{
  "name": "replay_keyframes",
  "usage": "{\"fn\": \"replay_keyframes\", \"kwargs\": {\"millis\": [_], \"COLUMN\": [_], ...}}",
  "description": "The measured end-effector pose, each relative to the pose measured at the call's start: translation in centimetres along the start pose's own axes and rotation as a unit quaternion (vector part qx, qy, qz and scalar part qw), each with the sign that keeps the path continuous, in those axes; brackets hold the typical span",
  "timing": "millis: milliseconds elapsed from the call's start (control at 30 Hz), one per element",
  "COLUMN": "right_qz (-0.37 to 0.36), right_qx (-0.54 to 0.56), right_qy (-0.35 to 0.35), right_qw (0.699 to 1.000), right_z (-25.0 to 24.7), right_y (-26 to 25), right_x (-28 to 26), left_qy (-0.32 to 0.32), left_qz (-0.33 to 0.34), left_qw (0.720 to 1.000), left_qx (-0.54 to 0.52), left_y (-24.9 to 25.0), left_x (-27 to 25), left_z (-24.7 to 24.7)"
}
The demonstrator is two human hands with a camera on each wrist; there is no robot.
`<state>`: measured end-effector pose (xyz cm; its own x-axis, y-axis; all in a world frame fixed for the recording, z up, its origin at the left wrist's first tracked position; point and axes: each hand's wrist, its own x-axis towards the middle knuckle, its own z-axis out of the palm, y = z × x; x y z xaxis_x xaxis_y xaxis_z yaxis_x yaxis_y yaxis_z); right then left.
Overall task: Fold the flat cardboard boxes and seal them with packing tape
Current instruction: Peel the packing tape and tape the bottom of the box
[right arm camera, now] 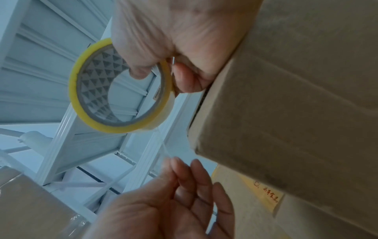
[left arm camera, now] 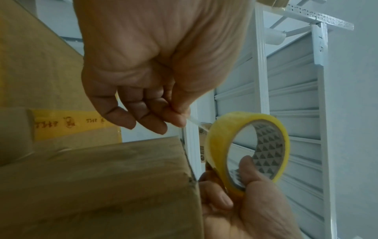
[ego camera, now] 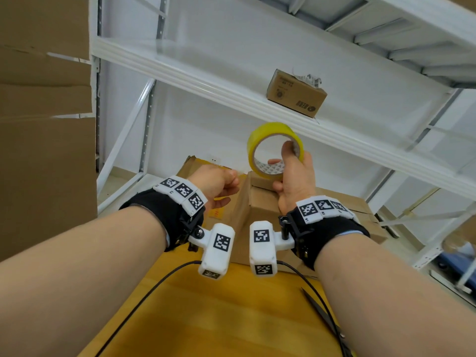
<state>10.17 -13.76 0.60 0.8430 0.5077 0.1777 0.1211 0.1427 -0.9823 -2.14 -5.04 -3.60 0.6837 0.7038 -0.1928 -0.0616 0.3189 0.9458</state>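
A yellow roll of packing tape (ego camera: 274, 148) (left arm camera: 247, 145) (right arm camera: 120, 90) is held above a folded cardboard box (ego camera: 257, 204) (left arm camera: 98, 186) (right arm camera: 296, 113) on the table. My right hand (ego camera: 283, 166) (right arm camera: 163, 67) grips the roll, with the thumb inside the core and the fingers on the outer edge. To its left, my left hand (ego camera: 228, 186) (left arm camera: 180, 119) pinches the free end of the tape between thumb and forefinger. A thin clear strip of tape (right arm camera: 165, 150) runs from the roll to that pinch. The box's far side is hidden behind the hands.
The box stands on flattened cardboard (ego camera: 360, 210) on a yellow wooden table (ego camera: 219, 318). Scissors (ego camera: 322, 313) lie at the near right. White metal shelving (ego camera: 231, 81) rises behind, with a small carton (ego camera: 296, 94) on it. Large cardboard sheets (ego camera: 43, 137) stand at the left.
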Motion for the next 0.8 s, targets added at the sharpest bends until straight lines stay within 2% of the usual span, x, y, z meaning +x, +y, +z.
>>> {"fn": "replay_keyframes", "kwargs": {"millis": [133, 467, 800], "right_qz": [0.003, 0.012, 0.011], "right_qx": [-0.006, 0.031, 0.055], "right_qy": [0.0, -0.023, -0.013], "right_qw": [1.0, 0.999, 0.998], "right_z": [-0.1, -0.2, -0.3], "right_y": [0.0, -0.1, 0.5], "right_x": [0.2, 0.1, 0.7], "left_qy": [-0.021, -0.008, -0.001], "left_qz": [-0.032, -0.052, -0.031], "left_qw": [0.999, 0.998, 0.997], "left_qx": [0.01, 0.042, 0.074], "left_y": [-1.0, -2.7, -3.1], "left_x": [-0.1, 0.6, 0.5], "left_z": [-0.5, 0.0, 1.1]}}
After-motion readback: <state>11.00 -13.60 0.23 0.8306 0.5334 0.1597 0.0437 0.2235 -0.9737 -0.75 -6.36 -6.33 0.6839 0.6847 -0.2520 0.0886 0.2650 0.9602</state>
